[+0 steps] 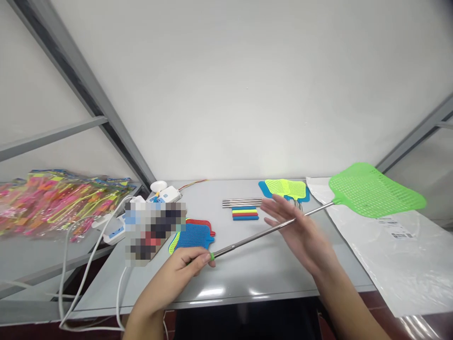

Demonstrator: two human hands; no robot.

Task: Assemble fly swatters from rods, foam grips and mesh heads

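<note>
My left hand (179,271) is closed around the green grip of a fly swatter with a long telescopic metal rod. Its bright green mesh head (375,193) is up at the right, above a white plastic bag. My right hand (304,236) is at the middle of the rod, fingers stretched out; whether it touches the metal I cannot tell. Behind it lie several metal rods (241,203) and a row of coloured grip tubes (245,214). Blue, red and yellow swatter heads (193,235) are stacked beyond my left hand. Yellow and blue heads (286,188) lie near the wall.
The white plastic bag (399,264) hangs over the table's right front edge. Power strips (115,231) and white cables (94,245) are at the left, beside a blurred-out patch. Bagged colourful items (60,203) fill a left-hand shelf. A wall and metal posts (95,94) bound the grey table (269,274).
</note>
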